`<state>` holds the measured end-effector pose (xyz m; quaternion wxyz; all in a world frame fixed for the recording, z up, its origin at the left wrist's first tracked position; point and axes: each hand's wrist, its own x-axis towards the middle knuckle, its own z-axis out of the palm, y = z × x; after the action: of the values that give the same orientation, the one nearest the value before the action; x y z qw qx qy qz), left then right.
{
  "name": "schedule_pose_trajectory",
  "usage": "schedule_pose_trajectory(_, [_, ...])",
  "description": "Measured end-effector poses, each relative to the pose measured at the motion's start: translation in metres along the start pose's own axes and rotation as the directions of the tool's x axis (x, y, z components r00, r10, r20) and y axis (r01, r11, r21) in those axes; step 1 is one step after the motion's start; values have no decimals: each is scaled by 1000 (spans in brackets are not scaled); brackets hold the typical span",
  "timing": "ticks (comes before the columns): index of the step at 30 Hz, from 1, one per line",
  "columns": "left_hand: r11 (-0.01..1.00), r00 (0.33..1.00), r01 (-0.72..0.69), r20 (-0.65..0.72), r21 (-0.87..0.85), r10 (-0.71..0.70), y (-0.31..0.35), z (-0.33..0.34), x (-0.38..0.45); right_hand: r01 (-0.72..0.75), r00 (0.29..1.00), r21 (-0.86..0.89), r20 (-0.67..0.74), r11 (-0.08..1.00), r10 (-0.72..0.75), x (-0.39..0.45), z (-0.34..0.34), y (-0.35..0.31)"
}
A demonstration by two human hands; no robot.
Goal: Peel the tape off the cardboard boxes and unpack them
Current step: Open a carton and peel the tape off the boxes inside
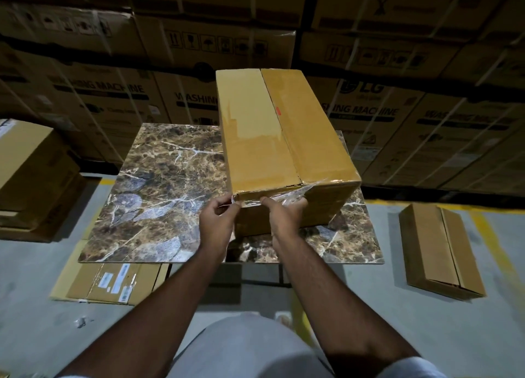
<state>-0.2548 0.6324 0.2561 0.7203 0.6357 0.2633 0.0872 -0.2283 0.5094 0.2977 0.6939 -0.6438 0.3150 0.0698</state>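
Observation:
A long yellow-brown cardboard box point(272, 127) lies on a marble-patterned tabletop point(159, 196), its top flaps closed along a centre seam. Clear tape point(279, 197) is loose and crinkled along the box's near top edge. My left hand point(217, 221) pinches the left end of that tape at the near left corner. At the same edge my right hand point(285, 218) grips the tape, fingers curled against the box's front face.
A smaller closed cardboard box point(440, 250) lies on the floor at the right. Flat boxes with labels point(113, 284) lie under the table's left side. More boxes point(34, 176) stand at the left. A wall of stacked washing machine cartons point(397, 113) fills the back.

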Motion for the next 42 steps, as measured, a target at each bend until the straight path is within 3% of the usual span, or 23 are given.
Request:
schedule_pose_trajectory(2, [999,1000,-24,21,37,23,0,-4,6,-9,1000,0,21,1000,9,2,-5,-1])
schedule_pose_trajectory(5, [997,997,75,17,21,-75,1,-13,19,-28,998,-3,63,1000,28,2,-10,3])
schedule_pose_trajectory(8, [990,983,142,118,16,-143,5,-22,27,-39,995,-17,91,999,40,3,-12,4])
schedule_pose_trajectory(13, [940,920,321,273,-115,-281,3,-34,33,-38,993,-39,108,999,42,2,-13,2])
schedule_pose_trajectory(19, [879,868,426,373,-216,-329,19,-31,40,-29,992,-31,120,999,33,7,-20,1])
schedule_pose_trajectory(33, [977,905,215,372,16,-205,11,-17,40,-41,994,32,102,999,37,19,-21,10])
schedule_pose_trajectory(35, [979,925,198,322,48,-203,9,-15,43,-44,993,29,114,999,41,22,-21,12])
schedule_pose_trajectory(39, [940,933,112,293,322,-212,-28,-15,31,-42,993,14,113,999,40,22,-18,16])
schedule_pose_trajectory(42, [917,924,177,259,358,-280,-53,-6,19,-19,996,-91,89,996,27,19,-17,19])
